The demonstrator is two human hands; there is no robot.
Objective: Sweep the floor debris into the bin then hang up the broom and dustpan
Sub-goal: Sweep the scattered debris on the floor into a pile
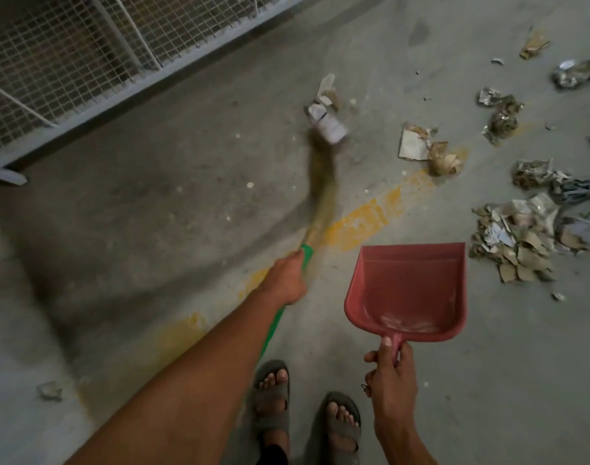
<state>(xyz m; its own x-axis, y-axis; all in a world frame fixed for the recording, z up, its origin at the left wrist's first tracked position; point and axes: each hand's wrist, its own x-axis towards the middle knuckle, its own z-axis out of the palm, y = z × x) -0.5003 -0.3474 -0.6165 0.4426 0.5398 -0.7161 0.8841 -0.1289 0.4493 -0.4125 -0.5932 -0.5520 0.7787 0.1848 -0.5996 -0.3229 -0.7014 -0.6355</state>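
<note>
On the concrete floor, near the feet: two hands work, each one holding a tool.
Left hand [287,278]: fingers are wrapped around the green handle of the broom [320,193]; the arm reaches forward.
Broom: its straw head is blurred and its tip touches a crumpled white paper piece [329,124].
Right hand [389,374]: fingers are curled around the short handle of the red dustpan [407,290], thumb on top.
Dustpan: held above the floor [152,213], open edge pointing away; some pale dust lies inside.
Debris pile [522,236]: torn cardboard and paper, right of the dustpan, not touching it.
Yellow line [357,223]: worn paint, running diagonally under the broom.
Mesh fence [85,62]: at upper left.
</note>
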